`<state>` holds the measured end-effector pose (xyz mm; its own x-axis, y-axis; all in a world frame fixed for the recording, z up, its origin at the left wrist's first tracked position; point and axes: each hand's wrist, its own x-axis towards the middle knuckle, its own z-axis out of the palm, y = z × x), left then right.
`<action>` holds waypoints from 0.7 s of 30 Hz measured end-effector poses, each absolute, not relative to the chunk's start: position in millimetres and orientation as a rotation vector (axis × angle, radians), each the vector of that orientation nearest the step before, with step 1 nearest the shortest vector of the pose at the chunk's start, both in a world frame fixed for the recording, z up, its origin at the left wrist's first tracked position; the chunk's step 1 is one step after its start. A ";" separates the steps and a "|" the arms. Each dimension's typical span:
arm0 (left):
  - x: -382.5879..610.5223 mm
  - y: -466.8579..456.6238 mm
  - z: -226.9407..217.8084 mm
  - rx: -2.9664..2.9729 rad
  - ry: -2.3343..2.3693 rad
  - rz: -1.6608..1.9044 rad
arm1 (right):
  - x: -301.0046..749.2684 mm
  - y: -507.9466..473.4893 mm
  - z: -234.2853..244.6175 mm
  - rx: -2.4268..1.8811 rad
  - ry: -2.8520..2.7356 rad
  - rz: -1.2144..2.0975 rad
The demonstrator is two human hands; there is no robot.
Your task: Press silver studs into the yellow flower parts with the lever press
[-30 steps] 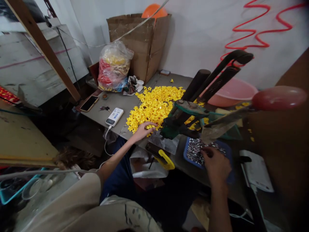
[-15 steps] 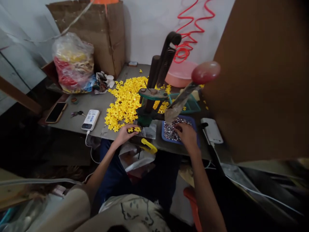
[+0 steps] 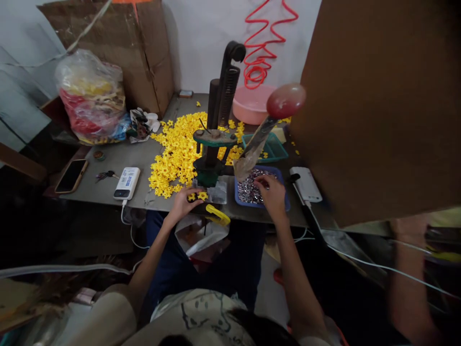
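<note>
My left hand (image 3: pixel 183 202) lies at the table's front edge, its fingers closed on a few yellow plastic pieces (image 3: pixel 199 196) just in front of the green hand press (image 3: pixel 212 156). My right hand (image 3: pixel 272 193) reaches into the blue tray (image 3: pixel 286 205) of small shiny metal parts (image 3: pixel 247 190), fingertips pinched down among them. What they hold is too small to see. The press lever with its red knob (image 3: pixel 285 100) leans up to the right above the tray. A big heap of yellow pieces (image 3: pixel 176 149) spreads behind and left of the press.
A power bank (image 3: pixel 127 182), keys (image 3: pixel 104 175) and a phone (image 3: pixel 71 175) lie at the left. Behind them stand a filled plastic bag (image 3: pixel 90 103) and a cardboard box (image 3: pixel 118 48). At the back sit a pink bowl (image 3: pixel 252 103) and a teal tray (image 3: pixel 272 146). A brown board (image 3: pixel 378 105) walls off the right.
My left hand came back from the yellow heap to the press base with yellow pieces in it. My right hand stayed in the blue tray. The view swung to the right.
</note>
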<state>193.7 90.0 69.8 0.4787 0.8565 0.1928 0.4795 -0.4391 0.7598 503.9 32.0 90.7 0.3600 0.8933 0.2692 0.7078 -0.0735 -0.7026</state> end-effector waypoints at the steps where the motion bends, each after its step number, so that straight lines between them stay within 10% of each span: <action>1: 195.1 89.2 70.4 2.097 1.109 0.757 | 496.1 31.7 91.6 -1.774 -1.337 0.405; 7: 201.4 85.8 69.2 2.104 1.126 0.745 | 410.4 33.1 88.4 -1.420 -1.216 0.838; 21: 203.2 87.5 60.0 2.071 1.115 0.787 | 354.4 41.0 77.6 -1.699 -1.447 0.541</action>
<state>203.2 87.5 60.0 0.4582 0.8665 0.1982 0.4768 -0.4278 0.7679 354.4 41.0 77.6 0.2469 0.9520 0.1809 0.5995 -0.0034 -0.8004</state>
